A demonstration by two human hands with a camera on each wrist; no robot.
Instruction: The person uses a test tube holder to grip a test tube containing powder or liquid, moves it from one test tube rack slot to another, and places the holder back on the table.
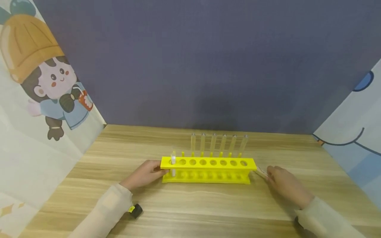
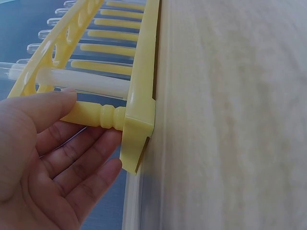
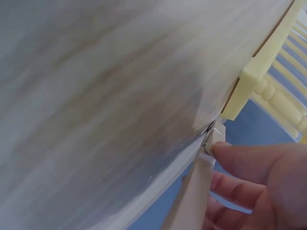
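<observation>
A yellow test tube rack point(image 1: 208, 167) stands on the wooden table. My left hand point(image 1: 144, 173) is at its left end, thumb and fingers around the yellow end post point(image 2: 91, 114) in the left wrist view. Upright in the leftmost hole is a test tube point(image 1: 173, 159) with white contents. Several clear test tubes point(image 1: 213, 142) sit upside down on the rear pegs. Beside the rack's right end, my right hand point(image 1: 287, 185) pinches a wooden test tube holder point(image 3: 192, 191) with a metal spring. Its tip is close to the rack's base.
Behind the table point(image 1: 193, 211) rises a dark blue-grey panel point(image 1: 190, 66). Printed cartoon sheets flank it, one on the left point(image 1: 26, 132) and one on the right point(image 1: 342, 125). A small black object point(image 1: 136, 211) shows by the left sleeve.
</observation>
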